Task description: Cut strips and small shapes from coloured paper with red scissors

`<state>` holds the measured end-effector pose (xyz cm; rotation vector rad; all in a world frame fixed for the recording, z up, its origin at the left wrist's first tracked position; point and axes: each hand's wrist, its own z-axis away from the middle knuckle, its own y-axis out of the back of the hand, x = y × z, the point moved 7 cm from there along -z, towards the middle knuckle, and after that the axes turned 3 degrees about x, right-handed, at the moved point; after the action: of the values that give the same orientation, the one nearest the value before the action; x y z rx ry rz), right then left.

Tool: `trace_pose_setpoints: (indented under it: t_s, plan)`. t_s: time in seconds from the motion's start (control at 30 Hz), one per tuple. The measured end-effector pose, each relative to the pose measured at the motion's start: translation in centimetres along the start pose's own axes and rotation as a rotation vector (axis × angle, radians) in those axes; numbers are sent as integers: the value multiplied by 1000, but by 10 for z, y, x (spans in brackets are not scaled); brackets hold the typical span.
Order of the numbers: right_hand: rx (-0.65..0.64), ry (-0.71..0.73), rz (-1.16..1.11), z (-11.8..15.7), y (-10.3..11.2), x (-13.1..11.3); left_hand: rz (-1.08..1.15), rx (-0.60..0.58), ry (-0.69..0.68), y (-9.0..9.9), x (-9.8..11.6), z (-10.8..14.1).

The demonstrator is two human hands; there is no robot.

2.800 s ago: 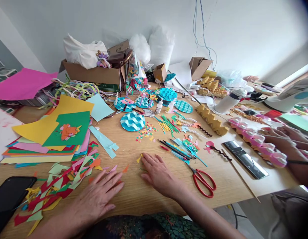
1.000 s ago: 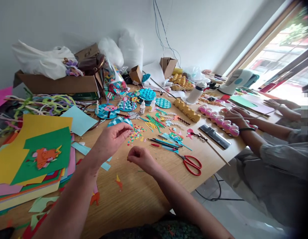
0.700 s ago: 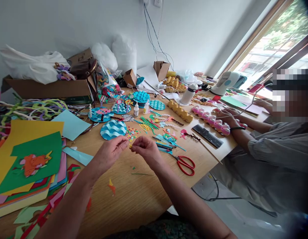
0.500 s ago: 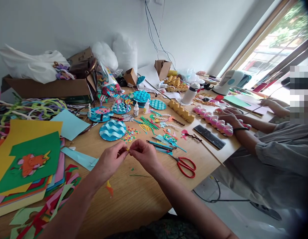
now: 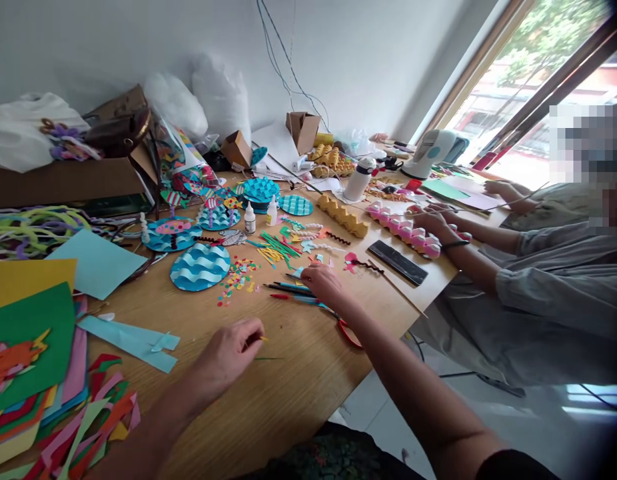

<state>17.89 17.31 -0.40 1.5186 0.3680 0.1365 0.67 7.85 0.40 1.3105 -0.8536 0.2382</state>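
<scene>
My left hand (image 5: 236, 350) is closed above the near part of the table, with a tiny yellow piece (image 5: 264, 339) pinched at its fingertips. Farther forward, my right hand (image 5: 322, 281) reaches over the pens (image 5: 291, 291) and small coloured paper scraps; what its fingers touch is too small to make out. Red-handled scissors (image 5: 349, 335) lie partly under my right forearm. Left of the pens are scattered paper dots (image 5: 237, 277) and a blue disc with pale wavy strips (image 5: 199, 267). Green and yellow strips (image 5: 278, 247) lie beyond my right hand.
Stacked coloured paper (image 5: 31, 360) and scraps (image 5: 96, 417) cover the left side. Two small glue bottles (image 5: 249, 219) stand mid-table. A black phone (image 5: 397, 262), a pink egg-carton strip (image 5: 403, 229) and a white bottle (image 5: 359, 180) are at right, near another person's hands (image 5: 433, 219).
My hands have moved apart. My right hand has gone forward and right to the pens and scraps, while my left keeps the yellow piece. The view has shifted rightward.
</scene>
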Motion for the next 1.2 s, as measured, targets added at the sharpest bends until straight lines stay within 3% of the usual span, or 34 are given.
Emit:
trace_pose_setpoints:
  t_s: [0.13,0.27,0.43,0.6,0.77,0.97,1.2]
  plan:
    - [-73,84,99,-13,-9,4,9,-70,-17,-25,7,-4]
    - [-129,149,183,-15,-17,-4,25,-111,-8,-39,5,-5]
    - [-168,183,214,-15,-25,-9,86,-120,-3,-46,5,-6]
    - [-113,94,133,-12,-28,-5,158,-92,34,-48,0,-7]
    - [31,-105,-156,-15,-15,19,205,-81,79,-52,-13,-9]
    - [112,-292,-726,-21,-7,61,271,-70,121,-53,-22,-12]
    - [97,-291,-1206,-9,-6,56,307,-40,110,-53,-22,-12]
